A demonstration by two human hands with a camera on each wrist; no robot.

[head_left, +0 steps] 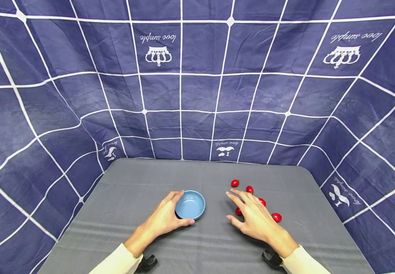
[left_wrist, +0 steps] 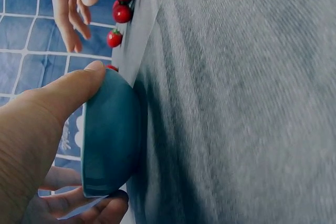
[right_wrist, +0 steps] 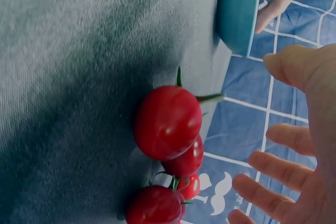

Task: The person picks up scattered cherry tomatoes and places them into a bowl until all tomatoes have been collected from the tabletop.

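The head view shows one bowl [head_left: 190, 205], five tomatoes [head_left: 276, 217], two hands [head_left: 166, 215].

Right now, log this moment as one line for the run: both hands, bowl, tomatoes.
left hand: grips blue bowl | right hand: hovers above tomatoes, holding nothing | tomatoes: on grey table | bowl: nothing inside

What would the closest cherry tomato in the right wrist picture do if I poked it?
The cherry tomato would probably roll, because it's rounded and rests on flat-looking grey cloth. Its green stalk sticks out, so it might wobble or swerve instead of rolling straight. Its skin looks shiny, so it may feel a bit slippery.
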